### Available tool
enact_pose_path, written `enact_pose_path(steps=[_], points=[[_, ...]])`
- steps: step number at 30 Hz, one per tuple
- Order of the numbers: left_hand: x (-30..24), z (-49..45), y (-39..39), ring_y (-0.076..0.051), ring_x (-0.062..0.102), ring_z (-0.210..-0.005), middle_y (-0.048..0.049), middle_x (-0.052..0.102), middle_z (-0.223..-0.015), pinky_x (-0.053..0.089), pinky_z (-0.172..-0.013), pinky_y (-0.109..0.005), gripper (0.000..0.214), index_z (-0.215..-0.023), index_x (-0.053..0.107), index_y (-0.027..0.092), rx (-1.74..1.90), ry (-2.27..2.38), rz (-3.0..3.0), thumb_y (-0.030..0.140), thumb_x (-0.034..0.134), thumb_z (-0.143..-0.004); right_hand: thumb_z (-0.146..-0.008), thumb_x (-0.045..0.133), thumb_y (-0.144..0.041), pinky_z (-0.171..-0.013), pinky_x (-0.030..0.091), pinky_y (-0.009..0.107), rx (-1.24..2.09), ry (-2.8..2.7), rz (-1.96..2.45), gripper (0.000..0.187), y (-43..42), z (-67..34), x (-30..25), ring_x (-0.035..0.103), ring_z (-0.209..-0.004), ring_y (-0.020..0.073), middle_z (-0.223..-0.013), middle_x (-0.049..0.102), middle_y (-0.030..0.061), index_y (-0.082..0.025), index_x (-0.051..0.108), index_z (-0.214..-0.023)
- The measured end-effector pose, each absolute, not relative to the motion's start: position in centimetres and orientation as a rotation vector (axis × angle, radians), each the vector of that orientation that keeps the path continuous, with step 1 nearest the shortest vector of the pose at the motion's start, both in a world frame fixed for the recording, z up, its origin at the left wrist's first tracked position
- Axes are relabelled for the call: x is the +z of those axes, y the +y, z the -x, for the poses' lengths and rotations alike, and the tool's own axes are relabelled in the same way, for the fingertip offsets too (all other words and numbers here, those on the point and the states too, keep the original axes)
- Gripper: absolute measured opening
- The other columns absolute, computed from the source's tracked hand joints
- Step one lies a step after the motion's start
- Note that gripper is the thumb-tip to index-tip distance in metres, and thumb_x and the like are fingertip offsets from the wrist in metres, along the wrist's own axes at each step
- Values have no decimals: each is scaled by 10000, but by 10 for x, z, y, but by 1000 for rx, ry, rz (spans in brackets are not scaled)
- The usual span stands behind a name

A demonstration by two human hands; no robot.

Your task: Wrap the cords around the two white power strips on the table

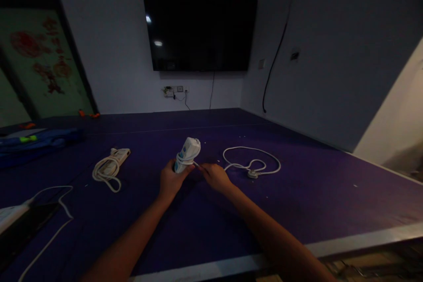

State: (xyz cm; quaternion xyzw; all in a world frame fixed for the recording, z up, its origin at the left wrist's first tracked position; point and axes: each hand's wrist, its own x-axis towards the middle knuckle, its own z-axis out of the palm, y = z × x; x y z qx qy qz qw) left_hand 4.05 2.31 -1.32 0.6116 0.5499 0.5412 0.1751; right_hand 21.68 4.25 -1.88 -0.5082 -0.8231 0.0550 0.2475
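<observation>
Left hand (170, 180): closed around the lower end of a white power strip (191, 145), which was held raised and tilted at mid-scene. Right hand (214, 176): just to the right, fingers pinching the strip's white cord (243, 167). The step in hand was judged to be handling the cord's turns about the strip; winding or unwinding could not be told from this view. Either way, the next move called for a steady left grip and light tension on the cord from the right.

The strip looked pale and blocky, with blue patches on one face and cord turns around its middle. Its sockets could not be made out. Free cord ran right in a loose loop over the purple worktop (313, 198), a plug (253, 174) lying at the loop's near side.

Farther left, a second power strip (123, 155) lay with its cord coiled against it. A dark television (201, 31) hung on the far wall.
</observation>
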Motion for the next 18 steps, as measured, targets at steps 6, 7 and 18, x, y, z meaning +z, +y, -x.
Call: enact_pose_path(steps=[6,7,18], points=[[-13,-34,31,-264,651,-812,-121,697,-882,454,-660,-308,601,-938,632,145,1397,1823,-1707,654,609,-619,-955,324,-287,-663,400,231,41,-2377,1519,294,32,-211,-10,648,-869,195,-923,684,75,-193,602,-980],[-13,-34,32,-267,652,-819,-126,697,-885,454,-662,-309,604,-935,633,144,1376,1853,-1701,662,595,-627,-957,319,-285,-672,407,234,30,-2399,1533,298,31,-210,-9,648,-875,199,-936,683,82,-190,598,-1003],[-8,-41,26,-319,635,-909,-164,676,-947,436,-688,-336,715,-1030,556,147,953,2228,-2028,755,468,-664,-962,280,-268,-700,460,285,-151,-2506,1503,346,19,-205,4,650,-864,225,-992,667,132,-144,589,-1054]])
